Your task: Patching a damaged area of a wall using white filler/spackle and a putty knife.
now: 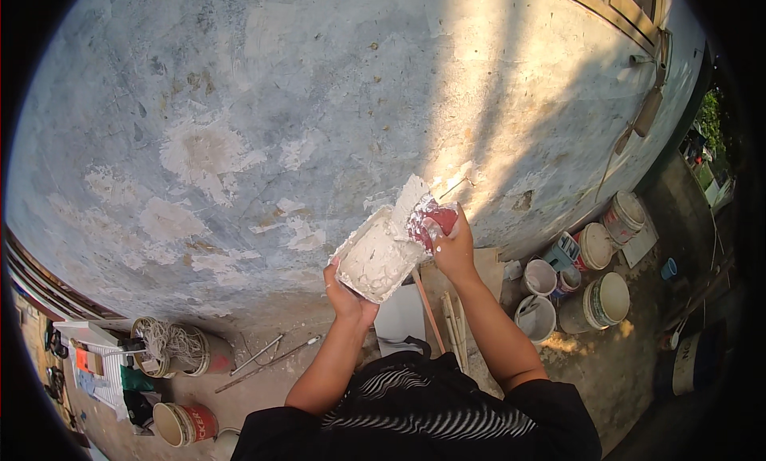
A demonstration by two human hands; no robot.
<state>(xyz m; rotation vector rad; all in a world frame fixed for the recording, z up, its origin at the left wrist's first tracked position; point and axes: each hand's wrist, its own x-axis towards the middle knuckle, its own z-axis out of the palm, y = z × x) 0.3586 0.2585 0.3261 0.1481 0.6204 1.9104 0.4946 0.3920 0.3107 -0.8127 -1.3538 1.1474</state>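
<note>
My left hand [349,296] grips a rectangular tray [403,282] from below and at its near left side. Thick off-white filler [377,258] fills it and coats its edges. In my right hand [454,250] is a putty knife [440,218] with a red handle smeared with filler. Its filler-covered blade [412,194] points up and left, beside the tray's far right corner; whether they touch I cannot tell. Beyond both hands stands a worn blue-grey wall [319,94] with several pale filled patches [206,151].
Several buckets [613,298] stand on the floor to the right along the wall. At the left, a bucket of tangled cord [171,343] sits near thin rods [267,364], with a red-and-white bucket [185,423] closer. Wooden sticks [455,325] lie below my right arm.
</note>
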